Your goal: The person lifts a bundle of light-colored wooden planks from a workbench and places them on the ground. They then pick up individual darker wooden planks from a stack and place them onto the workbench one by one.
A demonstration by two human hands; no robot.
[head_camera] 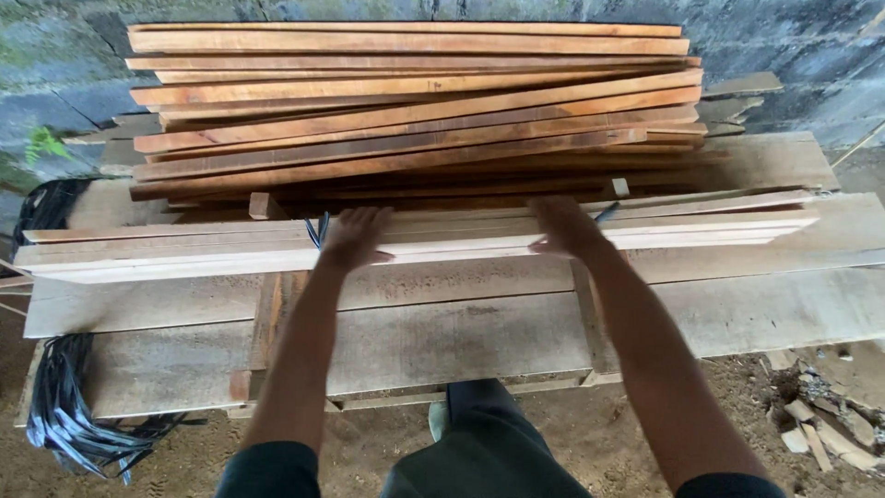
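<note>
A small bundle of pale wooden slats (166, 251) lies lengthwise across a rough plank bench (461, 337). My left hand (355, 235) rests flat on top of the slats, fingers spread. Further right, my right hand (564, 226) also presses down on the same slats, fingers together and blurred. Neither hand grips anything. Behind the slats rises a tall stack of reddish-brown wooden strips (415, 111). A dark strap (319, 231) pokes out from under the slats beside my left hand.
Black plastic strapping (69, 415) hangs in a bunch at the bench's left end. Wood offcuts (825, 429) litter the dirt floor at the right. A grey block wall (802, 46) stands behind the stack. My legs are under the bench's front edge.
</note>
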